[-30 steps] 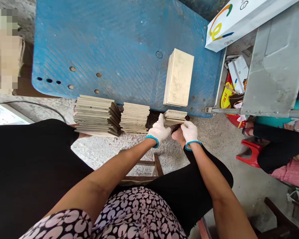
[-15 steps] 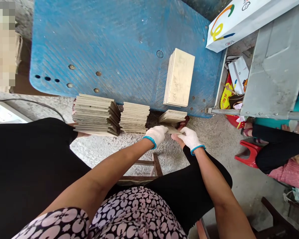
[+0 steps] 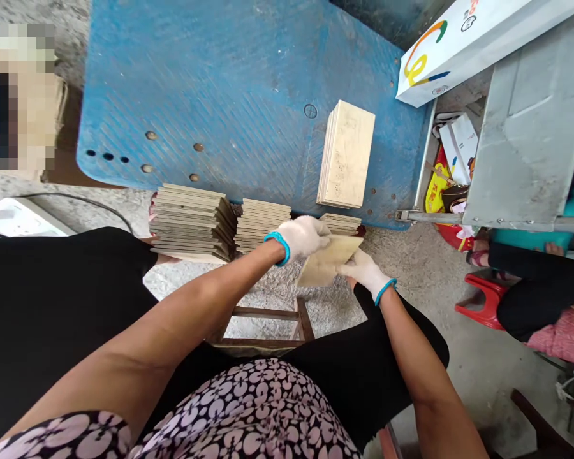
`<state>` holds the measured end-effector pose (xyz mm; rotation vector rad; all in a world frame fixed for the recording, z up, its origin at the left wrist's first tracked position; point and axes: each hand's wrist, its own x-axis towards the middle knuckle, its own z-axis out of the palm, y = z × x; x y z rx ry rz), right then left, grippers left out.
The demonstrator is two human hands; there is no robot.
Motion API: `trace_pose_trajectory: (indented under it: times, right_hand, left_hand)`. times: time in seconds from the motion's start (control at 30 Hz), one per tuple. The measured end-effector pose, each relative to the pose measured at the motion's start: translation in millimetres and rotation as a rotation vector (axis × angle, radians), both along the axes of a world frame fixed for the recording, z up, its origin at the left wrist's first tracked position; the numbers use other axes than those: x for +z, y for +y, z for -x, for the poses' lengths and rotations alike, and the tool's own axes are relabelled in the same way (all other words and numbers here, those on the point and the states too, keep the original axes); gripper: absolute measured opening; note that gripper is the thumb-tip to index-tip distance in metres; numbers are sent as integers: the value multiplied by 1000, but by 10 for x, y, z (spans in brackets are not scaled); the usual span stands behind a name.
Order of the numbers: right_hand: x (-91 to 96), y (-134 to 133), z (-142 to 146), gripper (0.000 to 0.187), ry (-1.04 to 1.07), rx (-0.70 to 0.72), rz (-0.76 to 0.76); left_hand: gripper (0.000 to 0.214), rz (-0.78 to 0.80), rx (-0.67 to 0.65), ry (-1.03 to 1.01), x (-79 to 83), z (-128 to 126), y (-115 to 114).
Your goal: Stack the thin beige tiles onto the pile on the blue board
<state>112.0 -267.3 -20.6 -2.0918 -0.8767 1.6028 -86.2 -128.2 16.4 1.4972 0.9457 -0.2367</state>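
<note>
A thin pale board (image 3: pixel 326 260) is tilted above the floor between my white-gloved hands. My left hand (image 3: pixel 305 239) has its fingers at the board's upper left edge. On the lower right edge, my right hand (image 3: pixel 367 273) grips the board between thumb and fingers; part of those fingers is hidden behind it. Just beyond the board, a short row of similar boards (image 3: pixel 343 223) stands on edge by the table. Left of it are a middle row (image 3: pixel 263 220) and a longer row (image 3: pixel 191 220). A neat pile of boards (image 3: pixel 349 153) lies flat on the blue table.
The worn blue table (image 3: pixel 220 83) has holes along its edge. At the right stand a white printed bag (image 3: pixel 440 54) and a grey metal surface (image 3: pixel 526 121). A wooden stool frame (image 3: pixel 268 312) is below. Another person (image 3: pixel 536 280) sits near a red stool (image 3: pixel 481 303).
The board has risen from beside the short row and turned its broad face toward me. My left hand has moved slightly up; the right hand has shifted slightly. The view has moved a little.
</note>
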Motion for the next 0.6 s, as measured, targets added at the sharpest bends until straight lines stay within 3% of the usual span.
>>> trace_pose_trajectory:
  times: [0.1,0.27,0.4,0.6]
  right_hand:
    - [182,119,80,92,-9,-30,-67]
    - [493,279,307,122,-572,90,-22]
    - [541,346,483,135,-771,207,-104]
    - [622,519,638,123,-849,203,-52]
  left_hand:
    - [30,212,240,-86,93,33,204]
    - [30,378,522,-255,235,-16,415]
    - [26,449,612,-290,265,-52,489]
    - [17,352,612,-292,184,-111,551]
